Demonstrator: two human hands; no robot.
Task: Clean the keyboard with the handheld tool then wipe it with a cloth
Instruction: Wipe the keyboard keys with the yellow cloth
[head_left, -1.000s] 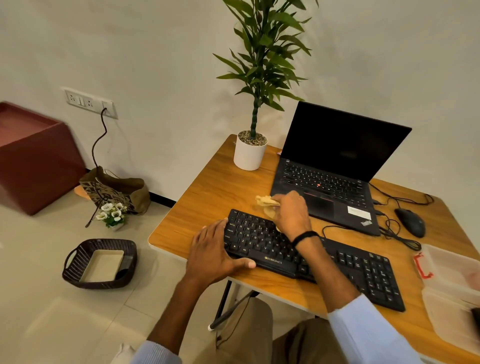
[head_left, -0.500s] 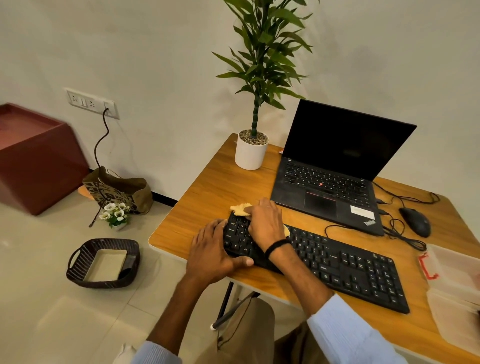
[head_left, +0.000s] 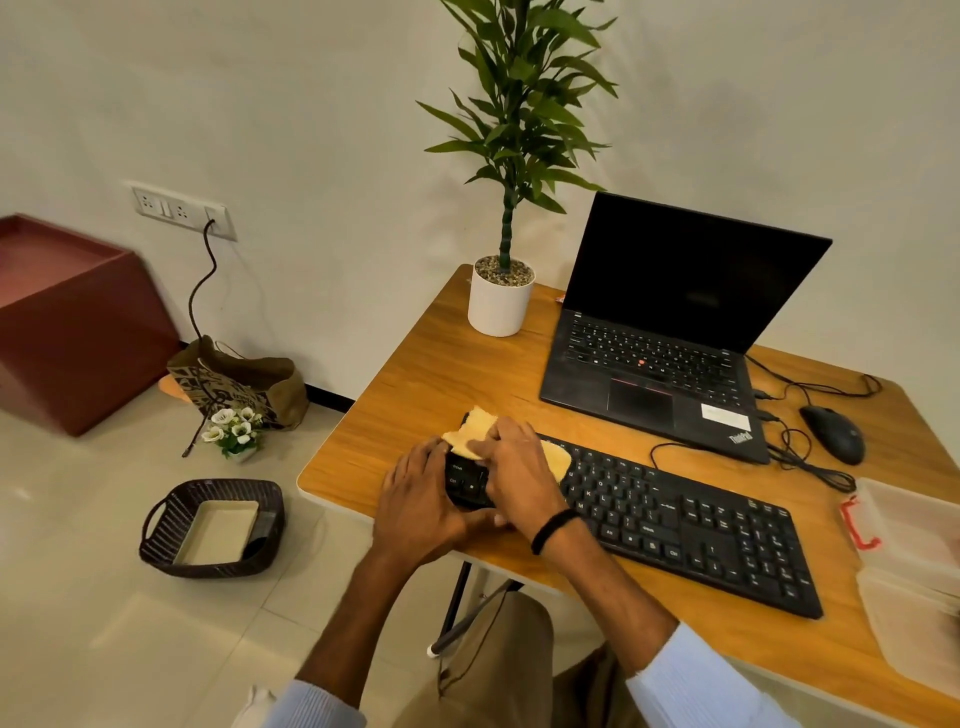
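Gripping the left end of the black keyboard (head_left: 675, 525) on the wooden desk (head_left: 441, 364) with the left hand (head_left: 415, 499), fingers curled round it, and just beside, pressing the yellow cloth (head_left: 479, 427) onto the leftmost keys with the right hand (head_left: 514, 467), fingers bent over it.

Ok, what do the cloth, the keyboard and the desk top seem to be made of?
The cloth: soft yellow fabric, perhaps microfibre; it crumples limply. The keyboard: matte black plastic, judging by moulded keys with printed legends. The desk top: wood-grain surface with slight sheen, veneer or laminate; cannot tell which.
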